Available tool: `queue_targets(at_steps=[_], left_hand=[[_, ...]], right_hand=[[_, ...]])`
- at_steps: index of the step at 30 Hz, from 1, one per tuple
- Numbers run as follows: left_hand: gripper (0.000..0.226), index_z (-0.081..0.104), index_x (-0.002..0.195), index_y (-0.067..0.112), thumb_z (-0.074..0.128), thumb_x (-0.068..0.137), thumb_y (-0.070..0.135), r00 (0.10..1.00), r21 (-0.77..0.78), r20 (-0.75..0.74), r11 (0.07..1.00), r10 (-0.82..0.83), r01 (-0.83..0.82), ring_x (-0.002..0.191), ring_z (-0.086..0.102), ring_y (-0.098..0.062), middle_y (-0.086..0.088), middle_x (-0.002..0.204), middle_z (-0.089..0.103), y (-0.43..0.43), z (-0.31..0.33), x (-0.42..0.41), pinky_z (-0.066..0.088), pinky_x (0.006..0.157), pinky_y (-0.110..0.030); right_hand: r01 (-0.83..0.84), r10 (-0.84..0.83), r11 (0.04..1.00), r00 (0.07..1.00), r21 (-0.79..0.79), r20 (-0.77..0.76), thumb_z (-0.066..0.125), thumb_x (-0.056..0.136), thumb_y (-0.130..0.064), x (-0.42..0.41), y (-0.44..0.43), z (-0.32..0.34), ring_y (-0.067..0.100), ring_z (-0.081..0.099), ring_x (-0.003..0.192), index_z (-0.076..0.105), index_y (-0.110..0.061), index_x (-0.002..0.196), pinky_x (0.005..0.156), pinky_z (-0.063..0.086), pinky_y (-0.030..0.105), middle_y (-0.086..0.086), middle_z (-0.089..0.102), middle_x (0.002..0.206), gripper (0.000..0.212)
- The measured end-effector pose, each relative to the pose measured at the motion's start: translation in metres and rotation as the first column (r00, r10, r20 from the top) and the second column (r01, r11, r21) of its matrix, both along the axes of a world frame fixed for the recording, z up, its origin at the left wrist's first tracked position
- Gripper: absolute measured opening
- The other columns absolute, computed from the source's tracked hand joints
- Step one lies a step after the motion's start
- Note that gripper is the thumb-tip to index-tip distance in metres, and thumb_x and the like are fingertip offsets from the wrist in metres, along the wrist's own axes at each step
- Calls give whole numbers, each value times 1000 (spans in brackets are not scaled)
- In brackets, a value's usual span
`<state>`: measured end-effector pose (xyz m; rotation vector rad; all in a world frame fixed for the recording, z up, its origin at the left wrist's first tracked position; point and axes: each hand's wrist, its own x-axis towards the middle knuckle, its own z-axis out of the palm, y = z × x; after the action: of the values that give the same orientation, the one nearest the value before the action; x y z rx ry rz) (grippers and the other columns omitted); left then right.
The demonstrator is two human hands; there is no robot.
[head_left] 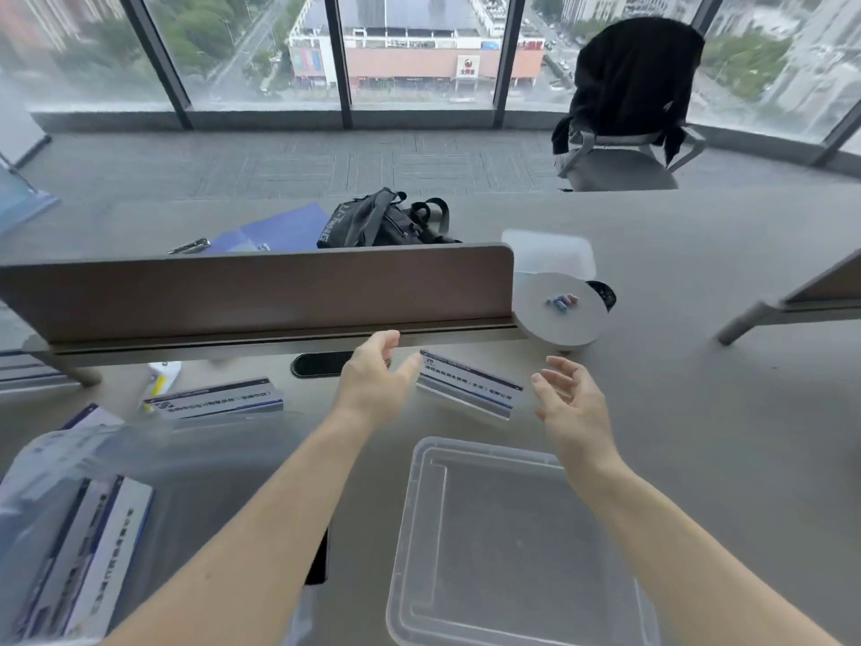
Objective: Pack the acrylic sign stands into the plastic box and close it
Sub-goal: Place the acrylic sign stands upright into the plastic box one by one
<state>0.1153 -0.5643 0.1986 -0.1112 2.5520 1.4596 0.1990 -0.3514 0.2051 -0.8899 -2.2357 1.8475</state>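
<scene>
Sign stand [468, 384] btwn L hand [372, 382] & R hand [572, 405], fingers relaxed.

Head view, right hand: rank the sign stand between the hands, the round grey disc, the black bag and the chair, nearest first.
1. Sign stand: just left of the right hand.
2. Round grey disc: ahead, at the end of the divider.
3. Black bag: beyond the divider, to the left.
4. Chair: far back on the right, farthest.
</scene>
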Motion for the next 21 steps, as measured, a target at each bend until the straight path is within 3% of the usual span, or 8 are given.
queue_targets(at_steps=[4,7,9,13,15,18,21], left_hand=[[55,48,150,10,62,99,23,982,108,166,989,86,-105,144,46,-20,-7,155,50,20,-52,-32,36,110,-31],[55,48,139,-6,58,92,21,963,64,244,989,116,-135,140,44,-42,-29,149,46,28,-99,-55,42,109,-51],[52,43,137,-12,57,94,15,958,28,269,993,101,-112,137,42,-46,-34,147,42,38,-126,-64,40,109,-55],[49,49,147,13,58,99,13,977,86,195,990,90,-108,140,49,-19,-3,154,50,50,-170,-76,42,111,-36],[45,54,142,18,59,98,12,983,103,143,986,113,-128,136,52,-15,4,148,55,54,-186,-86,43,113,-39],[20,62,115,14,66,96,16,989,69,84,989,125,-131,123,61,-14,3,126,66,56,-207,-101,49,93,-32],[19,56,99,11,71,93,22,998,3,19,998,65,-65,108,68,-16,-2,112,69,57,-219,-105,46,76,-23]], right_hand=[[1,-5,1000,989,26,151,64,96,-28,-15,17,-45,16,60,112,51,-20,136,92,47,30,0,61,128,43],[-1,-15,998,968,66,250,66,94,-28,-30,30,-87,19,59,118,50,-16,139,94,46,31,2,61,130,49],[19,-42,997,955,79,293,67,94,-26,-40,40,-113,20,59,119,49,-15,140,95,47,32,4,62,131,51],[12,-34,998,944,69,328,67,93,-18,-60,53,-159,20,59,116,49,-12,141,98,47,33,5,61,133,52],[0,-17,998,949,56,316,68,92,-15,-73,57,-180,17,58,110,50,-14,138,95,48,32,4,60,131,50],[-62,44,997,960,56,275,68,92,-17,-92,61,-209,17,62,109,56,-23,124,87,50,32,3,64,125,35],[-84,66,993,978,83,196,67,93,-30,-95,66,-229,17,63,98,59,-22,109,81,48,31,-1,65,105,20]])
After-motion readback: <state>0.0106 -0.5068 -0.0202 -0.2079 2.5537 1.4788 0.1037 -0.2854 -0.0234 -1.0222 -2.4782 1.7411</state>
